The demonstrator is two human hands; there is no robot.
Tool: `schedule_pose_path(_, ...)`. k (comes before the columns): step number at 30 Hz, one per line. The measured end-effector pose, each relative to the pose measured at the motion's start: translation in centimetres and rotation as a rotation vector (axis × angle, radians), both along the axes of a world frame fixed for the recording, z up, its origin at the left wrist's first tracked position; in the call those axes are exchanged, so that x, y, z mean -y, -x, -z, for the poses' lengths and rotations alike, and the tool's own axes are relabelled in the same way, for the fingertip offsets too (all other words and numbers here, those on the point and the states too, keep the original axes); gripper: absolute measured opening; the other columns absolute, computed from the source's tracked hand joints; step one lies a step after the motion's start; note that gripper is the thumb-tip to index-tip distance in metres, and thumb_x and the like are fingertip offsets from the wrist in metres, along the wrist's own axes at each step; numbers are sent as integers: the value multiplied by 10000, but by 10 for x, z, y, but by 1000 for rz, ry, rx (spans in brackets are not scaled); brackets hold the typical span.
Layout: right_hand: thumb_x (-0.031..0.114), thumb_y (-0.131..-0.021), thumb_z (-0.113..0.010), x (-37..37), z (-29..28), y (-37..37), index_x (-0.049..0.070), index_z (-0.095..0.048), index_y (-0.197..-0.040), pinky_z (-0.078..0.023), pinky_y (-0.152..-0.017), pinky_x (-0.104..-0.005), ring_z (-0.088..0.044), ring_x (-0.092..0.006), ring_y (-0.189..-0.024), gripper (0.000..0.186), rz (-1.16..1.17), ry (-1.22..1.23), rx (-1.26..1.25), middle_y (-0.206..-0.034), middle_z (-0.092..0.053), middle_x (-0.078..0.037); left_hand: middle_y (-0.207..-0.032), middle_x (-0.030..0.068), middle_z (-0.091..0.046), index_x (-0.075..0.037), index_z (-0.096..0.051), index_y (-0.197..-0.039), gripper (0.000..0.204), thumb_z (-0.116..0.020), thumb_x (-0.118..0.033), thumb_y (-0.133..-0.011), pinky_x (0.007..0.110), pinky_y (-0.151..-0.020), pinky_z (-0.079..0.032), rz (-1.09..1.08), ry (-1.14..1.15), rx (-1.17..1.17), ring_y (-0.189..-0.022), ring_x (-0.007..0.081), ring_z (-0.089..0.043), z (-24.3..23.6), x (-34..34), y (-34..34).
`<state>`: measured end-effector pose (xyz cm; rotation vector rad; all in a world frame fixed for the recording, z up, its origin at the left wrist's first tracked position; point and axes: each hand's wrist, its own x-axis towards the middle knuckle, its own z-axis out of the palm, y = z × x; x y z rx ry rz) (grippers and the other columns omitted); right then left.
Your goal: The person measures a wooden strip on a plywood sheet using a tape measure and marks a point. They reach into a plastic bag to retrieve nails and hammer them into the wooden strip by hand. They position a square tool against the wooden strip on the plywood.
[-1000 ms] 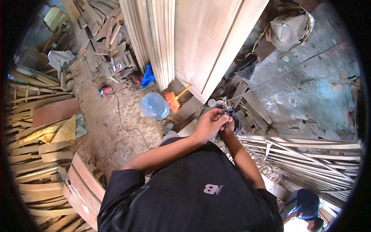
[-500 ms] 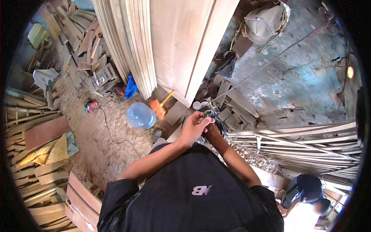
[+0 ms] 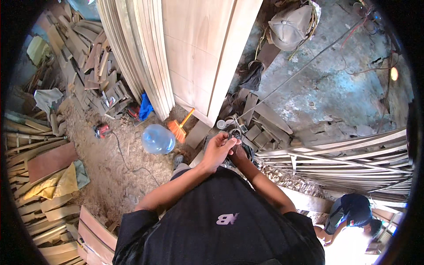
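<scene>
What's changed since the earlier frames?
The head view has turned: pale wooden panels sit farther left, and the dark-shirted co-worker shows higher. No grasp or release is visible; the bare left hand and right hand stay together. The translucent blue rounded plastic jug and orange-bristled broom stayed put.

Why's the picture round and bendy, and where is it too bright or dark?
In the head view, the fisheye lens leaves a round picture with black corners, and wooden strips look curved; in the head view, white glare washes out a patch beside the co-worker; in the head view, the right hand looks darker than the left hand.
</scene>
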<state>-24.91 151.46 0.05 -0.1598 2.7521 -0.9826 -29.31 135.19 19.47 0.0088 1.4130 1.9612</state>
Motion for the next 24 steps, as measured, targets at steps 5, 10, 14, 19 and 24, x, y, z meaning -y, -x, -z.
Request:
schedule_pose_path(5, 248, -1004, -550, 15, -31, 2, 131, -653, -1189, -533, -939, -478, -671, -371, -1182, 242, 46, -43, 32, -1196, -704, -188, -1086, 77, -791, -32, -624, -1139, 184, -671, -188, -1052, 219, -708, -508, -114, -10, -9, -843, 66, -676, -4, 7, 3)
schedule_pose_path(10, 262, -1009, -584, 21, -56, 20, 192, -549, -1491, -432, -1157, -468, -576, -316, -1379, 488, -56, -288, 61, -1499, -593, -146, -1086, 95, -796, -41, -638, -1130, 206, -694, -220, -1046, 203, -653, -470, -245, -6, -24, -704, 41, -565, -13, 19, 10)
schedule_pose_path(14, 187, -1037, -524, 10, -120, 25, 118, -576, -1476, -431, -1163, -429, -562, -344, -1388, 447, -38, -39, 302, -1514, -573, -195, -1094, 74, -782, -49, -646, -1121, 192, -689, -220, -1046, 196, -663, -462, -295, 7, -84, -697, 33, -536, -42, 25, 18)
schedule_pose_path(19, 155, -1041, -471, 12, -213, -15, -1, -627, -1373, -457, -1128, -466, -614, -395, -1283, 399, 21, -166, 195, -1389, -630, -255, -1115, 98, -783, -73, -660, -1118, 154, -673, -214, -1055, 196, -660, -484, -248, 105, -152, -632, 16, -500, -102, 19, 7)
schedule_pose_path(24, 155, -1000, -524, -11, -202, -37, 13, -669, -1326, -497, -1067, -445, -641, -349, -1256, 384, -105, -356, -32, -1320, -678, -229, -1098, 101, -790, -76, -668, -1132, 163, -667, -223, -1062, 167, -620, -467, -132, 202, -173, -620, 0, -505, -116, -1, -5)
